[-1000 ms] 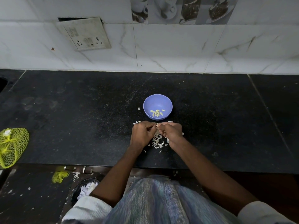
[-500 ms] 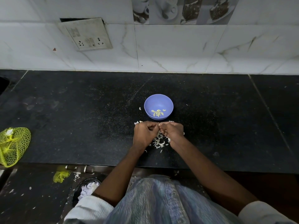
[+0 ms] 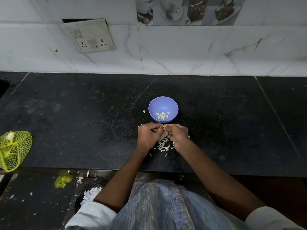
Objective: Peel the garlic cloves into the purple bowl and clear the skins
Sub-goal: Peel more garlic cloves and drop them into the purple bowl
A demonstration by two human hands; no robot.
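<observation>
Purple bowl [image 3: 163,109] on black counter [image 3: 83,117], white tiled wall [image 3: 182,47], fingers [image 3: 159,129] pinching clove [image 3: 164,126].

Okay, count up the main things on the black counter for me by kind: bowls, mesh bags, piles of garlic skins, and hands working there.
Purple bowl: 1
Yellow mesh bag: 1
Pile of garlic skins: 1
Hands: 2, the left hand and the right hand
Total: 5

peeled cloves [image 3: 162,116] in bowl [image 3: 163,103], skins [image 3: 163,144] before it.
</observation>
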